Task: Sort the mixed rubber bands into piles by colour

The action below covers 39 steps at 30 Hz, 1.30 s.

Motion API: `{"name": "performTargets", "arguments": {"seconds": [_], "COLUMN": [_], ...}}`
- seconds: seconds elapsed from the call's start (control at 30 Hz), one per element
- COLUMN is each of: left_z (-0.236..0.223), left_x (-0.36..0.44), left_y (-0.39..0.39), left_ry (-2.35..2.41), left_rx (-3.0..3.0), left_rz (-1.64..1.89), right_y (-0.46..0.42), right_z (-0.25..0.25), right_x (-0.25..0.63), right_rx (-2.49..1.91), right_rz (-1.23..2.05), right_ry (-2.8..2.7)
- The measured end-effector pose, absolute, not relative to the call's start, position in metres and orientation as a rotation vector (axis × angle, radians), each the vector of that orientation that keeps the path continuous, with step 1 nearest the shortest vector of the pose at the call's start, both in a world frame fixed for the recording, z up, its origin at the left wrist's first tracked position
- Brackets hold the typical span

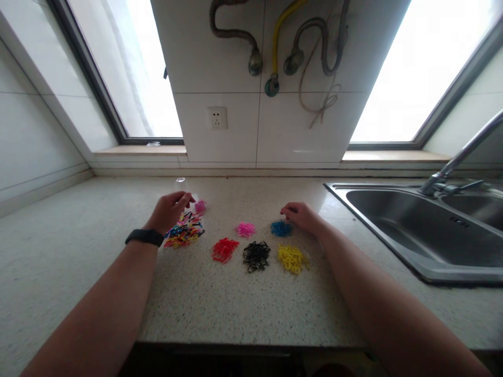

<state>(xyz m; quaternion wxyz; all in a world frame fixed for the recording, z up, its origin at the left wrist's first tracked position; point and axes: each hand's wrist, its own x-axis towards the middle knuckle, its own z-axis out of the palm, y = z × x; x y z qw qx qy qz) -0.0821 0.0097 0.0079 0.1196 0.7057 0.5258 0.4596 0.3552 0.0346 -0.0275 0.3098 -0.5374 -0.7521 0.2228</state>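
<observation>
My left hand [172,208], with a dark band [144,237] on its wrist, hovers over a mixed heap of small coloured rubber bands [184,231]. Its thumb and forefinger are pinched together, and what they hold, if anything, is too small to make out. A pink object [200,206] lies just beyond those fingertips. My right hand [299,214] is at the far edge of the blue rubber bands [281,228], its fingers curled closed; their contents cannot be seen. Separate piles of pink [245,229], red [225,250], black [257,256] and yellow rubber bands [292,258] lie between my arms.
A clear cup-like container [181,183] stands behind my left hand. The speckled countertop [236,303] ends at a front edge near me. On the right is a steel sink [393,230] with a faucet [440,178]. A tiled wall with a socket [217,118] and hoses rises behind.
</observation>
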Motion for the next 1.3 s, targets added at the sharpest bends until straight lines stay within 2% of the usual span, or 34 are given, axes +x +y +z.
{"name": "performTargets", "arguments": {"seconds": [0.37, 0.63, 0.9, 1.3], "left_z": [0.011, 0.011, 0.013, 0.012], "left_x": [-0.08, -0.079, -0.079, -0.081], "left_y": [0.007, 0.006, 0.005, 0.007], "left_ry": [1.477, 1.368, 1.24, 1.282], "left_rx": [2.037, 1.91, 1.67, 1.644], "left_rz": [1.387, 1.478, 1.552, 1.529], "right_y": [0.026, 0.005, 0.012, 0.03], "right_z": [-0.019, 0.019, 0.045, 0.024], "right_x": [0.348, 0.31, 0.222, 0.113], "right_rx": [-1.376, -1.17, -0.988, -1.064], "right_rz": [0.545, 0.599, 0.472, 0.143], "right_ry": [-1.959, -1.878, -2.286, -2.857]}}
